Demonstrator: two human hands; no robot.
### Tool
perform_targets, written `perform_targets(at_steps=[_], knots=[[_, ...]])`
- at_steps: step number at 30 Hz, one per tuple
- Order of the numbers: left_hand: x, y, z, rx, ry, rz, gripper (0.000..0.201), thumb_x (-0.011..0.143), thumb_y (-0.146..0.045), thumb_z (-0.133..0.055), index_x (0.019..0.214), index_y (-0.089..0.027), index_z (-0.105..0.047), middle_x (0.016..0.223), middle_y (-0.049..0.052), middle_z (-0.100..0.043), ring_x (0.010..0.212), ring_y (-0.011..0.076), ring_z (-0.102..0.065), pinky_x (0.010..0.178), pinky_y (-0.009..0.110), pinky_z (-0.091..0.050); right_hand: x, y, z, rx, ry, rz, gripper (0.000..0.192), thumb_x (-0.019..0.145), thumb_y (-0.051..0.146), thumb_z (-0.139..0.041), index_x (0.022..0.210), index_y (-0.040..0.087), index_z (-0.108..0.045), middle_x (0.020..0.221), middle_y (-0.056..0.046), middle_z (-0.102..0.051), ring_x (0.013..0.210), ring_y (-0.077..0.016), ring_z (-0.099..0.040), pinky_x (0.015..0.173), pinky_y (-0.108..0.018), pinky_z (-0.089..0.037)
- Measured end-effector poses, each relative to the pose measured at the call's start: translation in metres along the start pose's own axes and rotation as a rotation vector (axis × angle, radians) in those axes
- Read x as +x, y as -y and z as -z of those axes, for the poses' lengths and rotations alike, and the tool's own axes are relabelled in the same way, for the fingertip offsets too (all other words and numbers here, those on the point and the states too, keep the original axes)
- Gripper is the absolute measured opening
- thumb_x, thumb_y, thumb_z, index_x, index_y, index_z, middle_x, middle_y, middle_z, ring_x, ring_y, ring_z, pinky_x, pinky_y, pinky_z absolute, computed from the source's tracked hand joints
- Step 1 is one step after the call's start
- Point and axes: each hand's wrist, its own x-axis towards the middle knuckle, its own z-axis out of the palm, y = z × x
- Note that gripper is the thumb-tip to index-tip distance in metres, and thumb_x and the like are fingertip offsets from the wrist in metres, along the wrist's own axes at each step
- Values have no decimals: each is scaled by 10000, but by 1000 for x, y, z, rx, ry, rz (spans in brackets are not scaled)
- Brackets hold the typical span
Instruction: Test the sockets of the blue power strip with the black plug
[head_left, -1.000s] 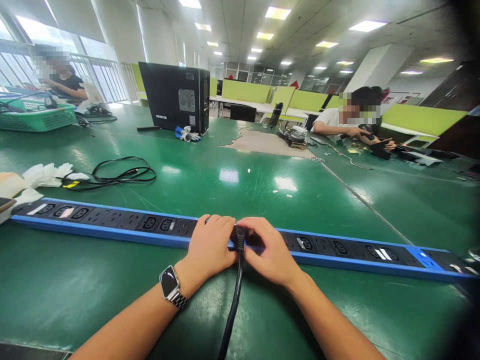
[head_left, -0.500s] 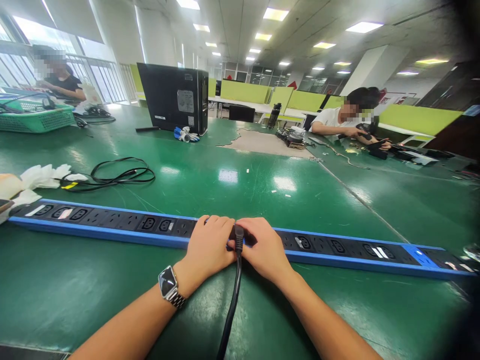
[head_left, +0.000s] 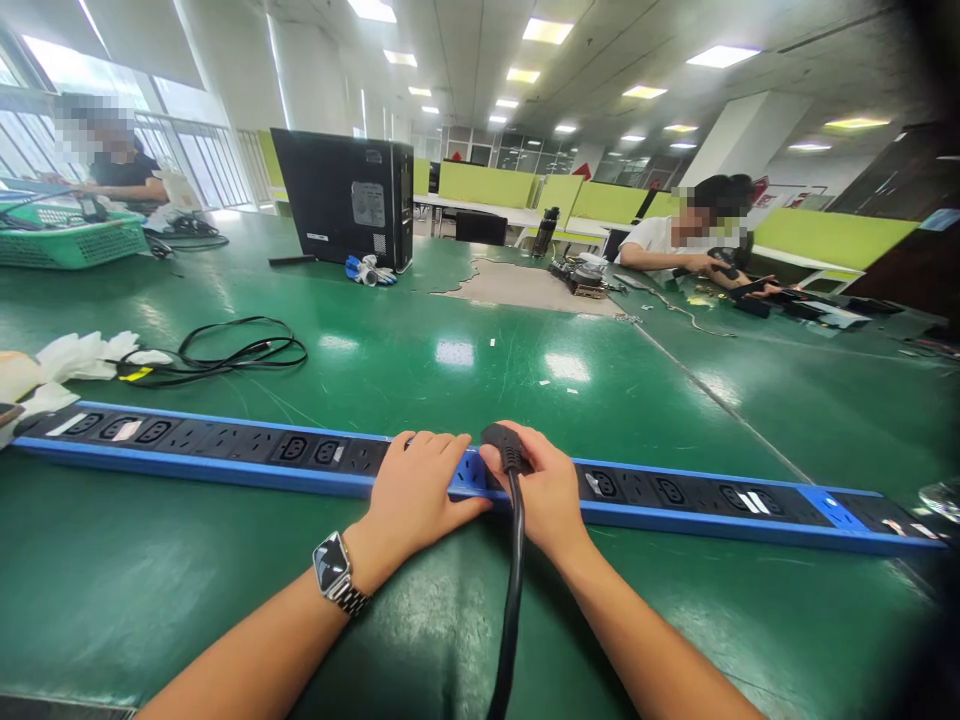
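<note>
A long blue power strip [head_left: 225, 452] with black sockets lies across the green table in front of me. My left hand [head_left: 417, 492], a watch on its wrist, rests flat on the strip near its middle. My right hand [head_left: 541, 488] grips a black plug [head_left: 504, 444] just above the strip, to the right of my left hand. The plug's thick black cable [head_left: 511, 600] runs down between my forearms toward me.
A coiled black cord [head_left: 225, 352] and white gloves [head_left: 82, 352] lie at the left. A black computer case [head_left: 346, 196] stands farther back, a green basket [head_left: 71, 240] at far left. Two people sit at the table, one far left, one at the right.
My right hand has lifted the plug up off the strip and shifted it slightly right. My left hand has opened and now lies flat on the strip.
</note>
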Motion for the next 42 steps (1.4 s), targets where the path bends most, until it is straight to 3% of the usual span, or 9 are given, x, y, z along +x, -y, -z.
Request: perform_targets(at_steps=[4, 7, 12, 14, 17, 20, 23, 31, 42], knots=[[0, 1, 0, 16, -1, 0, 568, 761, -536, -703, 1206, -205, -576, 1178, 87, -677, 1087, 288, -593, 971, 454, -385, -1, -1, 5, -88, -114, 99, 220, 844, 382, -608, 972, 220, -687, 882, -57, -714, 829, -206, -632, 782, -357, -530], [0, 2, 0, 24, 3, -8, 594, 755, -564, -702, 1211, -206, -575, 1189, 89, -673, 1091, 292, -592, 973, 460, -386, 3, -8, 21, -161, -189, 111, 263, 819, 376, -598, 996, 204, -689, 890, -66, -717, 820, -212, -642, 785, -366, -524], [0, 2, 1, 16, 36, -3, 600, 772, -557, -691, 1235, -196, -566, 1217, 87, -661, 1117, 292, -580, 996, 474, -377, 17, -37, 63, -99, -396, -161, 329, 778, 368, -572, 1008, 170, -699, 796, -52, -718, 707, -204, -662, 691, -337, -523], [0, 2, 1, 18, 32, -5, 590, 770, -560, -691, 1226, -203, -573, 1206, 86, -665, 1106, 290, -583, 993, 473, -380, 22, -48, 75, -60, -351, -242, 259, 759, 353, -545, 829, 172, -717, 693, -39, -700, 653, -195, -651, 644, -314, -509], [0, 2, 1, 20, 22, -10, 574, 761, -556, -700, 1211, -218, -584, 1193, 85, -672, 1092, 288, -588, 983, 466, -386, 24, -56, 81, -144, -141, -282, 283, 750, 360, -507, 629, 198, -705, 667, -38, -710, 681, -197, -650, 633, -292, -481], [0, 2, 0, 19, 18, -16, 570, 757, -556, -703, 1206, -222, -588, 1190, 83, -672, 1090, 288, -586, 979, 464, -389, 23, -53, 79, -251, 5, -275, 317, 748, 367, -484, 574, 217, -702, 659, -24, -712, 682, -196, -646, 608, -281, -458], [0, 2, 0, 18, 21, -17, 573, 768, -563, -690, 1214, -219, -584, 1198, 82, -665, 1098, 290, -581, 986, 470, -386, 21, -49, 76, -303, 10, -260, 336, 758, 360, -461, 556, 225, -694, 638, -17, -705, 658, -191, -643, 588, -277, -447], [-1, 0, 0, 62, 53, -14, 570, 799, -569, -649, 1233, -205, -580, 1198, 103, -651, 1109, 304, -566, 999, 490, -374, 3, -42, 69, -579, -6, -158, 331, 833, 355, -426, 738, 240, -722, 729, -27, -731, 703, -205, -661, 617, -295, -432], [0, -3, -1, 212, 151, -84, 735, 795, -523, -677, 1388, -163, -437, 1305, 146, -574, 1168, 332, -518, 1024, 518, -342, -13, -50, 76, -599, 55, 100, 340, 923, 382, -407, 951, 201, -694, 929, -49, -749, 860, -224, -702, 785, -339, -510]])
